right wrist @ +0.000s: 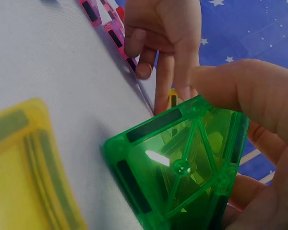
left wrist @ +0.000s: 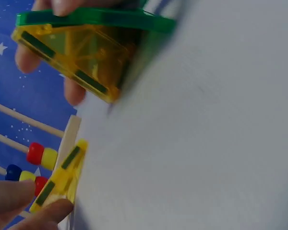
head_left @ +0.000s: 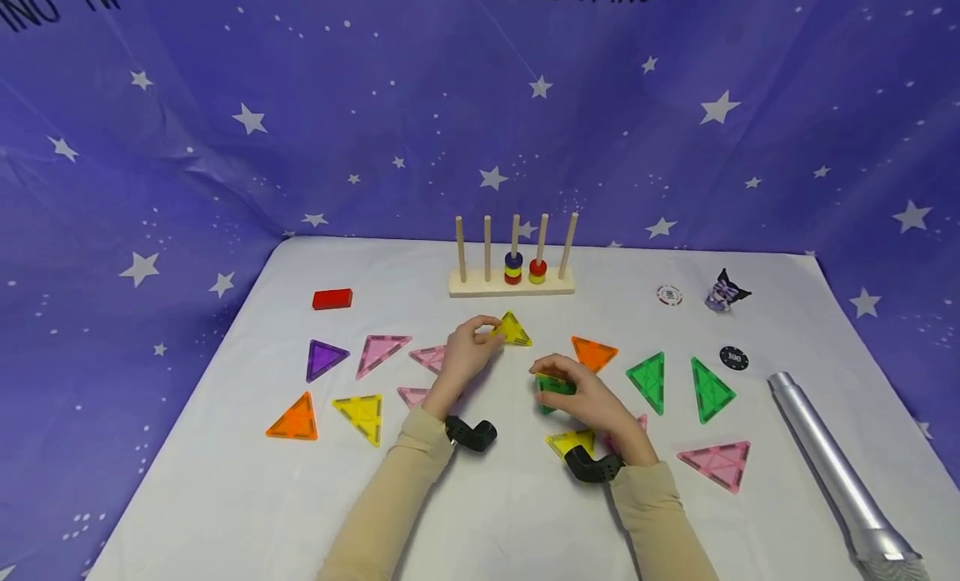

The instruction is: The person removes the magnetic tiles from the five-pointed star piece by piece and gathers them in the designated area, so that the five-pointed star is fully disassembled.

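Observation:
My left hand (head_left: 470, 352) pinches a yellow triangular magnetic tile (head_left: 513, 330) by one side, in front of the peg stand. In the left wrist view that tile (left wrist: 62, 177) stands tilted between thumb and finger. My right hand (head_left: 585, 389) grips a green magnetic tile (head_left: 553, 386) close over the table. A yellow-orange triangular tile (left wrist: 81, 57) sits against the green one in the left wrist view. From the right wrist, yellow shows through the green tile (right wrist: 182, 165), and another yellow tile (right wrist: 29, 163) lies beside it; my left hand (right wrist: 165, 28) appears behind.
Pink (head_left: 382, 350), orange (head_left: 296, 418), purple (head_left: 325, 360) and green (head_left: 651, 381) triangular tiles lie around. Behind stands a wooden peg stand (head_left: 512, 287) with beads. A red block (head_left: 332, 299), poker chips (head_left: 734, 358), a figurine (head_left: 724, 295) and a silver tube-handled brush (head_left: 832, 464) lie further out.

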`<action>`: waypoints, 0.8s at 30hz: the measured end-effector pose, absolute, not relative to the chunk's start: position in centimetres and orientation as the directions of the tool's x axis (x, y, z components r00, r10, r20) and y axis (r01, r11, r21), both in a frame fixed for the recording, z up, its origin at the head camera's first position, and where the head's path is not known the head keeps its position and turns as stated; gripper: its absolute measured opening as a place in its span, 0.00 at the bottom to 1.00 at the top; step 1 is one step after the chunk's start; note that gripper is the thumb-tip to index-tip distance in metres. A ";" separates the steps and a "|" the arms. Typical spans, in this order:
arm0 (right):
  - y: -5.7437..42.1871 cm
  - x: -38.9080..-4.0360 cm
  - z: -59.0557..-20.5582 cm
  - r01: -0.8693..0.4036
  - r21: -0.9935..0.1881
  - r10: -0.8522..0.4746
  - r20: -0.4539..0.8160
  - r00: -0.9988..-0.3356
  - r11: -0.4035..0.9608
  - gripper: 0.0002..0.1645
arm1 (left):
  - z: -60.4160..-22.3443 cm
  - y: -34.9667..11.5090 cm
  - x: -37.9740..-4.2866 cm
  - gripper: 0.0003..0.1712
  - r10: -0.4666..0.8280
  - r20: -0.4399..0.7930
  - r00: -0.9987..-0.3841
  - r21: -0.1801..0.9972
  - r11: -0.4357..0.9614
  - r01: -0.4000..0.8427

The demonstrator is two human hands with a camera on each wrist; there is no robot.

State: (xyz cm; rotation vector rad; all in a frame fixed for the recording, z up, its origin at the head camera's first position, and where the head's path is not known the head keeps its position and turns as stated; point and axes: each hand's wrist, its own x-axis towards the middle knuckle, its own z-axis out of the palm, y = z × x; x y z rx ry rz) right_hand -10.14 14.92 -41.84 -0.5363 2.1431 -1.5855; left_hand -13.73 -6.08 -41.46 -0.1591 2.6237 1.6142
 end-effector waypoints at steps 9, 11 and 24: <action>14.9 -10.1 -42.1 -0.102 -0.964 -0.537 -0.047 -0.842 0.244 0.21 | -40.6 -7.1 -11.8 0.10 0.110 -0.030 -0.993 0.798 0.602 0.043; 15.0 -9.8 -42.1 -0.094 -0.964 -0.538 -0.056 -0.841 0.247 0.21 | -40.7 -6.8 -10.6 0.07 0.221 -0.050 -0.974 0.809 0.581 0.091; 14.6 -9.5 -39.9 -0.058 -0.963 -0.491 -0.082 -0.867 0.263 0.17 | -41.8 -4.2 -7.6 0.14 0.384 0.013 -0.923 0.906 0.387 0.174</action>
